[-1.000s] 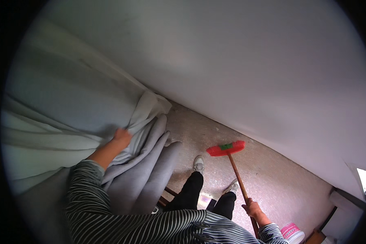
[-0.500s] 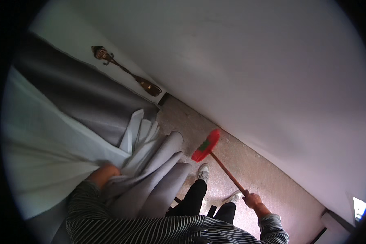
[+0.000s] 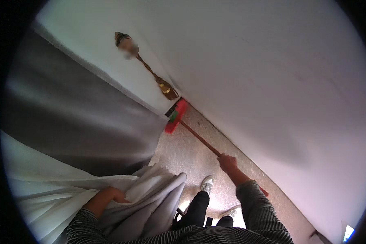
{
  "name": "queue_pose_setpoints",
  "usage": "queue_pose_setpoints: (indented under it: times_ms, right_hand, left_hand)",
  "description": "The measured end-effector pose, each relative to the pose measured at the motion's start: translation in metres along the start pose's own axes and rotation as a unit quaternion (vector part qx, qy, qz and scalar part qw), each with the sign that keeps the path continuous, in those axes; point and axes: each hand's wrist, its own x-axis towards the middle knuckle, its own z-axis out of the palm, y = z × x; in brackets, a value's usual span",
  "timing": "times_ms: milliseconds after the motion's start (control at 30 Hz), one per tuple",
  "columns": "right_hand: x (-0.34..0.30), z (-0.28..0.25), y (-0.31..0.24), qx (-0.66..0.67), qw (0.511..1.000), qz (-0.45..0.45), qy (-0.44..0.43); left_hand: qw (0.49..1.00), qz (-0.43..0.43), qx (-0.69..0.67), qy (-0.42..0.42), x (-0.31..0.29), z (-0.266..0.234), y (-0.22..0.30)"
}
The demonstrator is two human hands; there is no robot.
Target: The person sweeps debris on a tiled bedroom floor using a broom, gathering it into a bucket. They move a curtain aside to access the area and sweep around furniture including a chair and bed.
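Observation:
My right hand [image 3: 227, 162] is closed round the reddish-brown stick of a broom [image 3: 199, 138], its arm stretched forward. The broom's red and green bristle head [image 3: 176, 117] is at the floor in the far corner, beside the hem of a grey curtain. At the lower left, my left hand [image 3: 112, 196] grips bunched folds of a curtain [image 3: 150, 199], white sheer and grey cloth together. The fingertips are partly hidden in the folds.
A dark grey curtain [image 3: 81, 101] hangs along the left. A brown tasselled ornament [image 3: 152, 73] is on the wall in the corner. One long pale wall [image 3: 264, 101] runs down the right, bordering the speckled floor [image 3: 183, 154]. My light shoes [image 3: 206, 184] stand below.
The broom has moved forward and left into the far corner, my right arm reaching after it. My left hand has shifted slightly down and right, with the curtain folds gathered lower.

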Motion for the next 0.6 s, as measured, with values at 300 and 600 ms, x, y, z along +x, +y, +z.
queue_pose_setpoints:
  times_ms: [300,600]
  right_hand:
    - [-0.005,0.062,0.052,-0.035,0.999,-0.004,-0.012]
    - [-0.165,-0.006,0.150,-0.044,0.998,0.029,0.018]
  left_hand:
    - [0.998,0.016,0.031,0.051,0.000,-0.014,0.000]
    - [0.961,0.059,-0.030,0.267,-0.066,0.021,0.057]
